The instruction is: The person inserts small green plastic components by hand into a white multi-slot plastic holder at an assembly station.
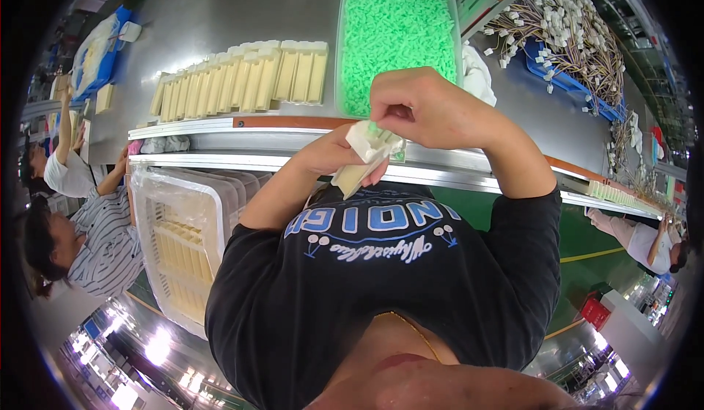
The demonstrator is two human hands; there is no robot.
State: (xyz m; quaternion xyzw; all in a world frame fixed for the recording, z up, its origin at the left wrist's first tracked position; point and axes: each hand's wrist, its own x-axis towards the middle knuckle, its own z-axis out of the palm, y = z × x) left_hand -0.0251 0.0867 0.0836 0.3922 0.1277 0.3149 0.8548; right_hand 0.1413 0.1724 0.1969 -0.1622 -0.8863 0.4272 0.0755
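My left hand [328, 150] is closed around a cream-coloured, box-like plastic housing [353, 178], held tilted in front of my chest. Its white end, with slots or openings, points up toward my right hand. Above that end, the thumb and fingers of my right hand [429, 109] pinch a small green plastic piece [373, 127], partly hidden by the fingertips. I cannot tell whether the piece sits in the housing or only touches it. Just beyond my right hand stands a clear tub [340, 58] heaped with small green plastic pieces [396, 32].
A row of cream housings [242, 80] stands on the metal table [213, 14]. White connectors with wires [565, 36] overflow a blue bin [565, 80] at right. A metal rail [264, 162] edges the table. A plastic-lined white crate [209, 197] holds housings at left, near two people [103, 241].
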